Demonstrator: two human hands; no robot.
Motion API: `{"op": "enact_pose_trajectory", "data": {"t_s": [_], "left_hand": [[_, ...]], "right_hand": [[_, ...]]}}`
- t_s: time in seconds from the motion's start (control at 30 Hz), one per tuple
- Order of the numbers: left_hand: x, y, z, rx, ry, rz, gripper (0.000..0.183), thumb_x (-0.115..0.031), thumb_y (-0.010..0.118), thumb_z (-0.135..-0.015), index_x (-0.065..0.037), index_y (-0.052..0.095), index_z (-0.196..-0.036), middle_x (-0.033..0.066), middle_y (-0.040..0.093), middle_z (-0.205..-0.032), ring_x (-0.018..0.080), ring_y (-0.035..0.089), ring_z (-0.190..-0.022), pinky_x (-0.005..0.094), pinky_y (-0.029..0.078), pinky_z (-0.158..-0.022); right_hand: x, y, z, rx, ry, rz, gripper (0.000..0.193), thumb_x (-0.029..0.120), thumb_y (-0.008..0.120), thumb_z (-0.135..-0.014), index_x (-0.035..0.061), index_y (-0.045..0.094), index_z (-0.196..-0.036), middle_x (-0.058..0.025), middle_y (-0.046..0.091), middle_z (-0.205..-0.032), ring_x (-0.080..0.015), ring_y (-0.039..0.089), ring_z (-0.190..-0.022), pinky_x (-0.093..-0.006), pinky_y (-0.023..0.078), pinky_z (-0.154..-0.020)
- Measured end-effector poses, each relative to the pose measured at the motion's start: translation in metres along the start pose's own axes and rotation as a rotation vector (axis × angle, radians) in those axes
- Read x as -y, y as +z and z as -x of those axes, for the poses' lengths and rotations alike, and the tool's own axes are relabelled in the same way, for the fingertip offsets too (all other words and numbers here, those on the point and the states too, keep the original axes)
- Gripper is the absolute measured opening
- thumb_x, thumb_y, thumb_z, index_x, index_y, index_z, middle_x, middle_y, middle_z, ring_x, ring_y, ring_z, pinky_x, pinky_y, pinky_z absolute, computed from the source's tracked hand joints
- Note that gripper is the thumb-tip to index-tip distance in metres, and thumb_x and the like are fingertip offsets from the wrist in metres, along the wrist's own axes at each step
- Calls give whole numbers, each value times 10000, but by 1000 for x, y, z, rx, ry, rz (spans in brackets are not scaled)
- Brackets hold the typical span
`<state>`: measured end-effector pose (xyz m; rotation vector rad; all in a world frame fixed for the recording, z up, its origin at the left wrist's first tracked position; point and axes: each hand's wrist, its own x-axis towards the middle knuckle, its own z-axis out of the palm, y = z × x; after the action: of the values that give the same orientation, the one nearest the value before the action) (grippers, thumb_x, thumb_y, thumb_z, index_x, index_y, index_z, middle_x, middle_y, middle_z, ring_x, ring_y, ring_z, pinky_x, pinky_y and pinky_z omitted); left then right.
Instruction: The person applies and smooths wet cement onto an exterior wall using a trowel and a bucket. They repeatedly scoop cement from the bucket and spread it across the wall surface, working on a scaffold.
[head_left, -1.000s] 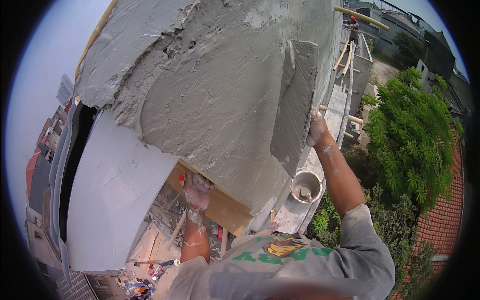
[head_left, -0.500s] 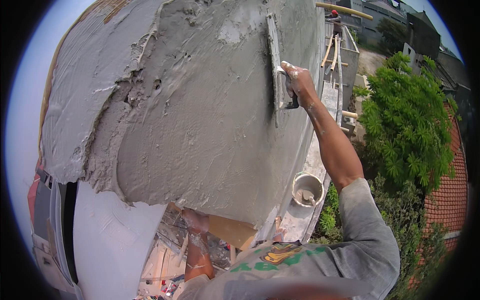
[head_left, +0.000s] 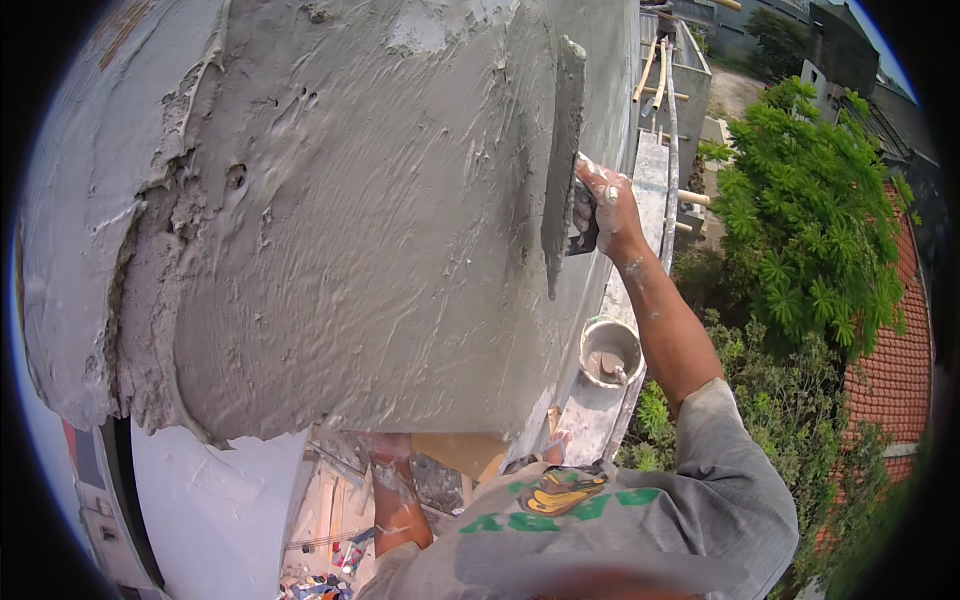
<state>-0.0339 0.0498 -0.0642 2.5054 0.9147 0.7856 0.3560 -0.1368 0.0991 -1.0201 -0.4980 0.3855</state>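
My right hand (head_left: 610, 205) is closed round the dark handle of a plastering trowel (head_left: 564, 165). The long, narrow blade stands nearly upright in the picture, seen almost edge-on, against or very close to the wet grey plaster on the wall (head_left: 370, 230). White and grey smears cover my right fingers and wrist. Down at the wall's lower edge is my left hand (head_left: 388, 448), its forearm spattered with plaster; its fingers are hidden, so I cannot see whether it holds anything. The plaster is ridged, with a rough broken band on the left.
A bucket (head_left: 610, 352) holding grey mix and a tool stands on a narrow plank (head_left: 592, 415) to the right. Poles (head_left: 660, 75) rise beyond it. Below lie wood scraps and debris (head_left: 330, 510). A green tree (head_left: 810, 220) and tiled roof (head_left: 885, 340) are farther right.
My right hand and the trowel have moved right across the plaster and slightly lower, and the blade's angle has changed. The view has shifted too. My left hand stays by the lower edge.
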Motion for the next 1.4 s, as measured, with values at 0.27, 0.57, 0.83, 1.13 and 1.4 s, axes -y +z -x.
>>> {"op": "enact_pose_trajectory", "data": {"t_s": [0.27, 0.57, 0.83, 1.13, 1.4], "left_hand": [[9, 2, -2, 20, -30, 167, 483, -238, 648, -822, -52, 517, -1248, 146, 554, -1259, 313, 514, -1149, 428, 390, -998], [3, 5, -6, 7, 54, -29, 379, -226, 628, -827, -57, 592, -1164, 167, 602, -1178, 339, 547, -1108, 438, 415, -964], [9, -2, 0, -91, 187, -105, 337, -256, 593, -844, -60, 632, -1115, 175, 624, -1146, 349, 566, -1084, 440, 423, -953], [10, -4, 0, -42, -2, -43, 360, -293, 560, -865, -63, 614, -1137, 168, 623, -1139, 331, 567, -1067, 438, 426, -940], [13, -3, 4, -57, -70, -15, 366, -305, 548, -872, -65, 607, -1141, 165, 624, -1127, 325, 570, -1046, 436, 432, -922]], "right_hand": [[73, -9, -86, 104, -72, 365, 342, 372, 636, -848, 31, 662, -836, 11, 436, -527, -89, 378, -442, -287, 294, -419], [-30, 17, 89, 566, -511, 656, 292, 135, 762, -618, -35, 676, -839, -121, 644, -742, -227, 551, -632, -320, 427, -612], [17, -23, -17, 77, 59, -116, 272, 329, 611, -895, 84, 583, -779, 40, 403, -519, -67, 372, -408, -240, 298, -369], [26, -11, -102, -92, -45, 201, 274, 294, 601, -900, 113, 532, -706, 37, 373, -506, -84, 342, -404, -253, 284, -373], [-40, -19, 40, 242, -103, 614, 352, 339, 656, -847, -10, 686, -808, -119, 626, -683, -178, 542, -624, -322, 436, -627]]}}
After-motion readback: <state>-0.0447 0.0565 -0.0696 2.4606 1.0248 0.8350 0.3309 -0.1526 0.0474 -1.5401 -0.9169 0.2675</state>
